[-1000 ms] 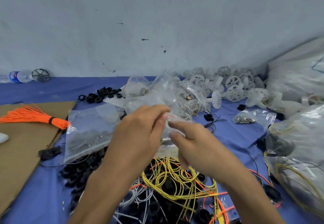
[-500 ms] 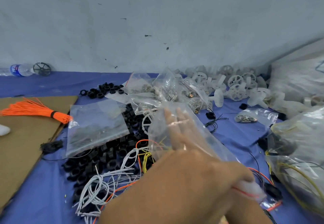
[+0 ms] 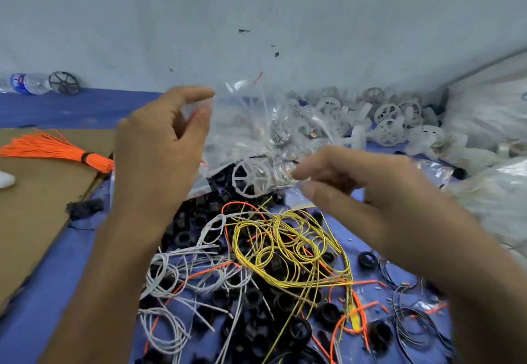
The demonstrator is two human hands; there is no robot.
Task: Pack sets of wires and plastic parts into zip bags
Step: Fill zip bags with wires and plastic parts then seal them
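Observation:
A clear zip bag (image 3: 256, 124) with a red zip line hangs above the blue table, held between both hands. A white spoked plastic wheel (image 3: 251, 177) and some small parts lie in its lower end. My left hand (image 3: 159, 152) pinches the bag's left edge between thumb and fingers. At the bag's lower right corner, my right hand (image 3: 359, 192) pinches it with curled fingertips. Below the bag lie loose yellow wires (image 3: 285, 249), white wires (image 3: 176, 275) and several black plastic rings (image 3: 256, 323).
A tied bundle of orange wires (image 3: 57, 149) rests on a cardboard sheet (image 3: 37, 206) at the left. White plastic wheels (image 3: 390, 121) are piled at the back right, beside large plastic bags (image 3: 484, 118). A water bottle (image 3: 25, 82) and a black wheel (image 3: 64, 82) stand by the wall.
Both hands have moved away from the camera and spread apart. The bag, bunched low on the right half a second ago, is now held up and stretched between them.

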